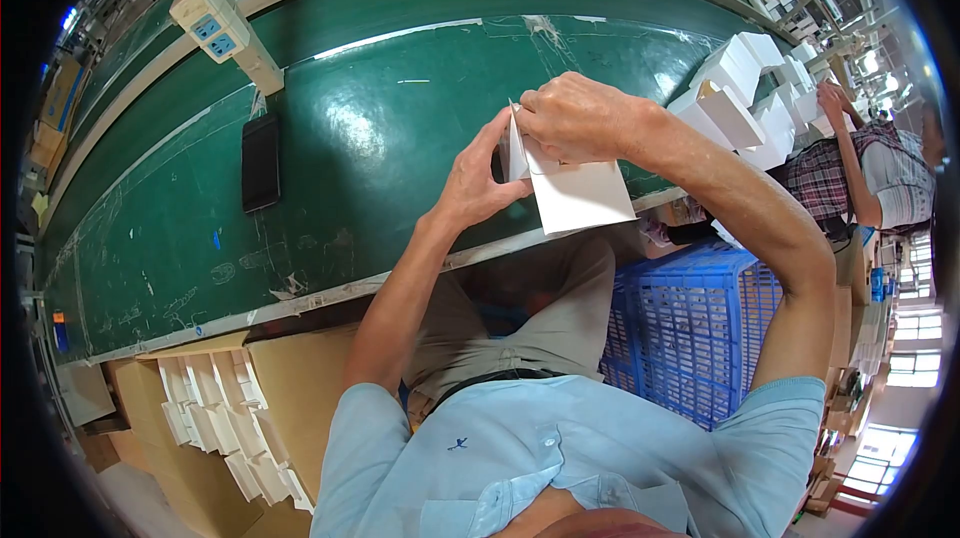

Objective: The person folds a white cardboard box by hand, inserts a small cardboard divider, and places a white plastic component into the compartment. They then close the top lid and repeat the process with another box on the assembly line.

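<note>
Over the near edge of the green table, both my hands are at a white cardboard box [583, 200] with a flap or panel facing me. My left hand [477, 175] grips its left side, thumb below and fingers behind the upright panel. My right hand [580, 118] is curled at the top of the box, its fingertips bent down into or against it. Whether the right fingers pinch a flap or something inside is hidden by the hand itself.
On the green table [400, 178] lie a black phone [261, 163] and, at right, several white boxes [728, 88]. A socket post [213, 23] stands far left. A blue crate [690, 323] is beside my legs; a carton [300, 378] holds white pieces. A co-worker [850, 163] works at right.
</note>
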Available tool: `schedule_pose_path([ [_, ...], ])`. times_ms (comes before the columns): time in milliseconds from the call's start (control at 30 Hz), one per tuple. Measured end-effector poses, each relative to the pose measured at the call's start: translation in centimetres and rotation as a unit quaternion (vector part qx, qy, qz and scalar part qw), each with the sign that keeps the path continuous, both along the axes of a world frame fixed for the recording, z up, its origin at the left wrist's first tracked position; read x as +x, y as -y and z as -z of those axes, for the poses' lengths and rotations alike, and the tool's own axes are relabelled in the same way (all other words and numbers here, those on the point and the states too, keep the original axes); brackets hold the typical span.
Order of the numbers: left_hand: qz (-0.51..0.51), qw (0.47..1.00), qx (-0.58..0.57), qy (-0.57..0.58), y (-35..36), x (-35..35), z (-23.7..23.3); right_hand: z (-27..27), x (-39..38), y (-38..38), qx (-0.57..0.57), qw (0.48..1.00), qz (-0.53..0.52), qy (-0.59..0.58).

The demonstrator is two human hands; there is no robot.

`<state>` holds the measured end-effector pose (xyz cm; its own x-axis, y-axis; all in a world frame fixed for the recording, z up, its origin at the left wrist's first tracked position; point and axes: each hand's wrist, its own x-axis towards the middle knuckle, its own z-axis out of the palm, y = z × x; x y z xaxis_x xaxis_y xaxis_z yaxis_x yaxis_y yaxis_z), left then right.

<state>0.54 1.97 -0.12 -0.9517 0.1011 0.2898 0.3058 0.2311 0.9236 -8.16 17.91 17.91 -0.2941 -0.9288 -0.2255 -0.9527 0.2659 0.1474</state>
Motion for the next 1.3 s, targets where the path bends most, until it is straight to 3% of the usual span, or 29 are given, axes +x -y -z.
schedule_pose_path([
  [200,0.029,0.999,0.005,0.034,0.3,-0.1,-0.4,-0.9,-0.5,-0.5,-0.042,0.999,-0.01,0.019],
  [267,0.024,0.999,0.015,0.032,0.1,0.0,-0.3,-0.9,-0.5,-0.5,-0.145,0.983,0.07,0.085],
  [300,0.019,0.999,0.023,0.03,0.0,0.0,-0.1,-0.7,-0.7,-0.7,-0.145,0.983,0.07,0.084],
  [367,0.009,1.0,0.012,0.015,0.0,0.0,0.2,0.4,-1.1,-1.2,-0.144,0.99,0.015,-0.006],
  [500,0.003,1.0,0.012,-0.004,0.0,0.1,-0.2,1.7,-1.6,-2.1,-0.174,0.984,-0.036,-0.031],
  [667,0.012,0.999,0.049,-0.013,-0.6,0.0,0.2,1.1,-0.9,-2.8,-0.202,0.976,0.037,0.074],
  [867,0.018,0.995,0.078,-0.053,0.0,0.7,-0.9,1.5,0.2,-2.9,-0.257,0.962,0.058,0.07],
  [1100,0.025,0.999,0.017,-0.017,0.9,1.4,-2.2,0.4,-0.4,-1.8,-0.229,0.964,0.066,0.116],
  [1300,0.032,0.999,0.01,-0.001,0.9,1.3,-2.2,1.0,1.0,-1.2,-0.195,0.97,0.136,0.045],
])
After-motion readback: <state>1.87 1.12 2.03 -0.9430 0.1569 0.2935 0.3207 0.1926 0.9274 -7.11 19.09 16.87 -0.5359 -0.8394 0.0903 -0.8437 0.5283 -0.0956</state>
